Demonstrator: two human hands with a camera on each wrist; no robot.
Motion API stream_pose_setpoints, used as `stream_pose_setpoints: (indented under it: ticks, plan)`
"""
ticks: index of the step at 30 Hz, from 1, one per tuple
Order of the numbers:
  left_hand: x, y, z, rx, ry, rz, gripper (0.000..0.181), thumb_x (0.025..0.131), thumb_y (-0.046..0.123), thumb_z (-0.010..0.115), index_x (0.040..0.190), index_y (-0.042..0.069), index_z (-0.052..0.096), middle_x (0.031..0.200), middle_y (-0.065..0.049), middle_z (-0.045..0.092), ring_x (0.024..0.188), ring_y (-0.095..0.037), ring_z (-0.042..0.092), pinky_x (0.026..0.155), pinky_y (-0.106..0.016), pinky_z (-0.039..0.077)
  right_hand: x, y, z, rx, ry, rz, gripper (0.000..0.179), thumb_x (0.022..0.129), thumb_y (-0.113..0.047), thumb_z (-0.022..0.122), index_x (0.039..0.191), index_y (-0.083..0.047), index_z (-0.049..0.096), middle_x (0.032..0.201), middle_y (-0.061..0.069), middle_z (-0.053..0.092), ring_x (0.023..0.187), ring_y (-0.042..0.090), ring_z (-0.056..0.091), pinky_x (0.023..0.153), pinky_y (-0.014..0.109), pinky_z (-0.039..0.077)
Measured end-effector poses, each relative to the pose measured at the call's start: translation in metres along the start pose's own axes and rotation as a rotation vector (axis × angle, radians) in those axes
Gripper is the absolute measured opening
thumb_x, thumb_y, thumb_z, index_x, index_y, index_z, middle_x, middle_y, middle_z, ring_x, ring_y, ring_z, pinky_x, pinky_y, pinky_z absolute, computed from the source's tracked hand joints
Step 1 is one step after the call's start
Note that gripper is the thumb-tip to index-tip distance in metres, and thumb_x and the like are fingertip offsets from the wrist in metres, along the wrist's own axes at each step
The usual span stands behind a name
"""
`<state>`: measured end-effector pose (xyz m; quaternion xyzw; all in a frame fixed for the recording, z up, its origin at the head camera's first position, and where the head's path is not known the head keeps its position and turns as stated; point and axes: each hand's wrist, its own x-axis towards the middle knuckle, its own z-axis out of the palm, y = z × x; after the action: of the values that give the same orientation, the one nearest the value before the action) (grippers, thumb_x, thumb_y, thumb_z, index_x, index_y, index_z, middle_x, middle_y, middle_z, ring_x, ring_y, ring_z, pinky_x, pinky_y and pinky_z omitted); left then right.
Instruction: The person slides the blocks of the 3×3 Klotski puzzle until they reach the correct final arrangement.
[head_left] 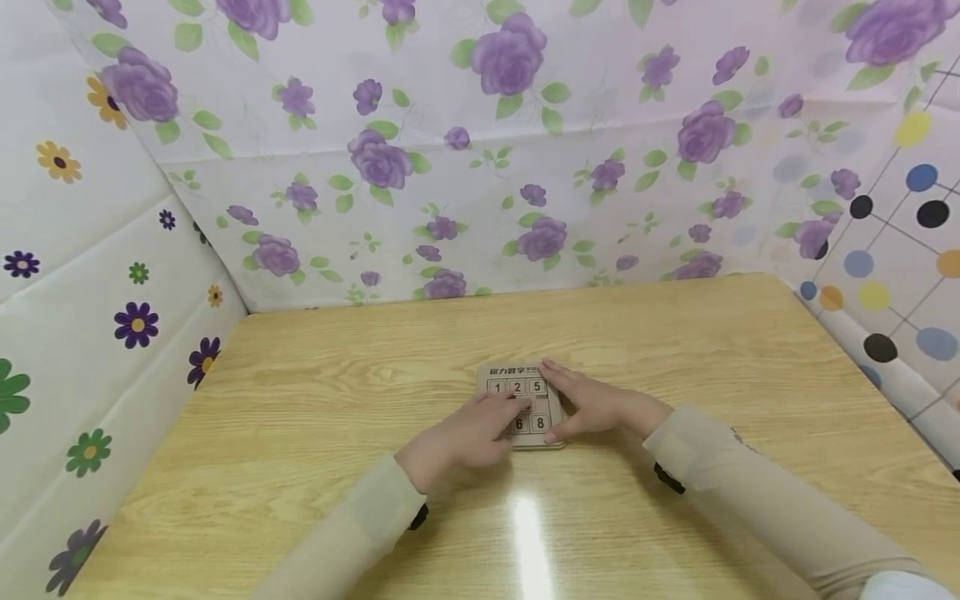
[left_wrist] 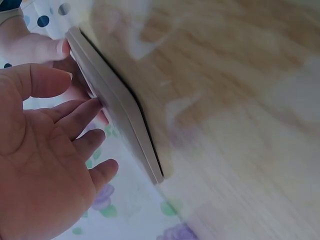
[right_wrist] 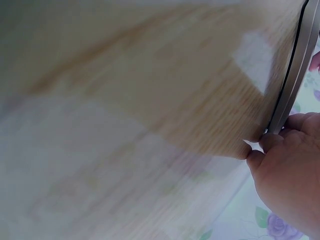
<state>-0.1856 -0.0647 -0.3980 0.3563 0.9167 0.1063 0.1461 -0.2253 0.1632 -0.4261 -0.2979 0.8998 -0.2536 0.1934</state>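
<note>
A number slide puzzle (head_left: pixel 508 371) lies on the wooden table, showing tiles 1, 2 and 5 in the top row and 6 and 8 at the bottom. My left hand (head_left: pixel 472 429) reaches over its left side, fingertips touching the middle row and hiding some tiles. In the left wrist view those fingers are loosely bent against the puzzle's face. With thumb at the lower right corner and fingers at the upper right, my right hand (head_left: pixel 592 404) holds the puzzle by its right side. The right wrist view shows the hand (right_wrist: pixel 290 170) at the puzzle's edge.
The wooden table (head_left: pixel 337 358) stretches out around the puzzle. Behind it hangs a purple-flowered cloth (head_left: pixel 450 208). A daisy-patterned cloth (head_left: pixel 97 333) stands at the left, and a dotted cloth (head_left: pixel 892 258) at the right.
</note>
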Motion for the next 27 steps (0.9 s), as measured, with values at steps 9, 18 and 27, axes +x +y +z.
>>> stream_pose_setpoints:
  ticks: [9,18,27]
  plan:
    - [-0.002,-0.005,-0.005,-0.028,0.000,-0.055,0.059,0.091,0.018,0.055,0.145,0.009,0.037,0.152,-0.014,0.033,0.143,-0.029,0.025,0.118,-0.050,0.017,0.000,-0.003,-0.002,0.018,-0.004,0.004,0.111,0.076,-0.048,0.074,0.152,-0.002,0.009,0.160,0.015,0.000,0.146,0.037,0.008,0.118,0.052,0.013]
    - [0.017,0.000,-0.001,0.012,0.030,-0.015,0.061,0.089,0.019,0.054,0.147,0.008,0.035,0.153,-0.012,0.033,0.144,-0.027,0.025,0.119,-0.047,0.018,0.000,0.002,0.003,0.033,-0.008,-0.012,0.111,0.076,-0.049,0.074,0.152,-0.001,0.008,0.160,0.016,-0.001,0.145,0.038,0.007,0.117,0.054,0.013]
    - [0.020,0.007,0.001,0.038,0.006,-0.052,0.061,0.088,0.015,0.054,0.146,0.008,0.035,0.152,-0.011,0.034,0.144,-0.027,0.024,0.119,-0.046,0.017,-0.001,-0.002,-0.001,0.017,0.011,-0.017,0.111,0.076,-0.048,0.074,0.152,-0.001,0.009,0.159,0.017,0.000,0.145,0.039,0.008,0.118,0.053,0.012]
